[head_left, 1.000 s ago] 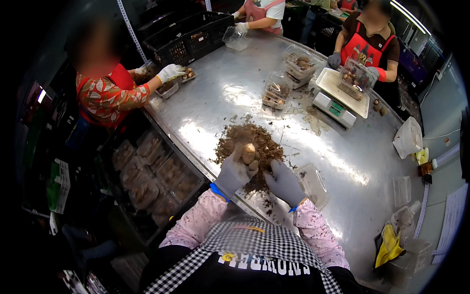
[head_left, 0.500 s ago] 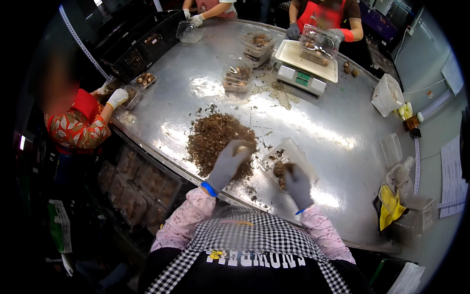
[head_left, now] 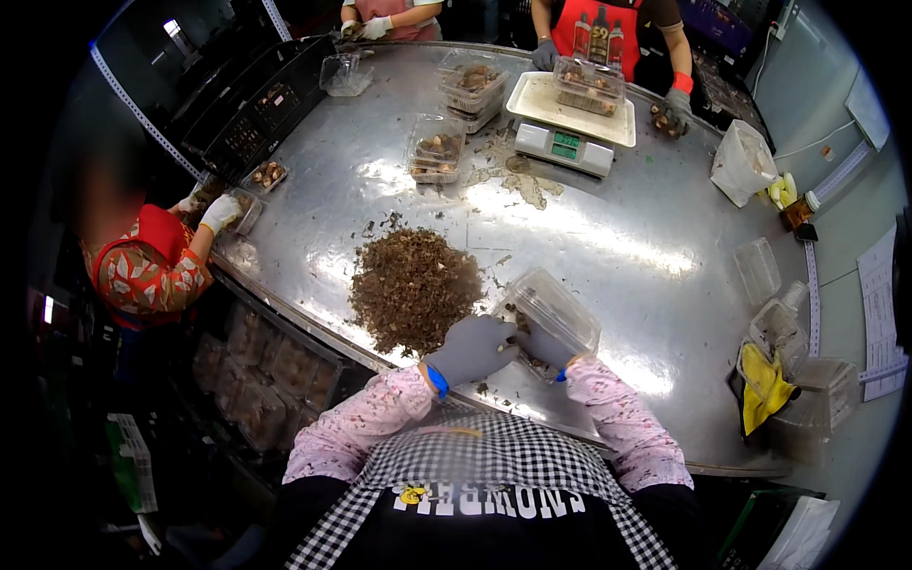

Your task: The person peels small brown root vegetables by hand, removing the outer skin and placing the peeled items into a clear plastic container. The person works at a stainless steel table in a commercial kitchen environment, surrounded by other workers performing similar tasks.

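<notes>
My left hand (head_left: 472, 346), in a grey glove, is closed at the near left edge of an open clear plastic clamshell box (head_left: 562, 302). What its fingertips hold, if anything, is hidden. Right beside it, my right hand (head_left: 543, 348), also grey-gloved, reaches into the box's near part, and its fingers are mostly covered. Little of the box's contents shows, just some brown bits under the hands. To the left lies a heap of loose brown shredded packing material (head_left: 413, 285), apart from both hands.
Beyond stand a digital scale (head_left: 564, 150) bearing a filled box, stacked filled boxes (head_left: 472, 84) and another filled clamshell (head_left: 435, 150). A white tub (head_left: 744, 163) and yellow cloth (head_left: 763, 388) are at the right. Gloved co-workers stand at the left and far sides. Crates (head_left: 266, 370) sit below the table's left edge.
My left hand has left the brown heap and come right to the box, beside my right hand. The far-right co-worker's hand has moved from the scale to brown pieces on the table.
</notes>
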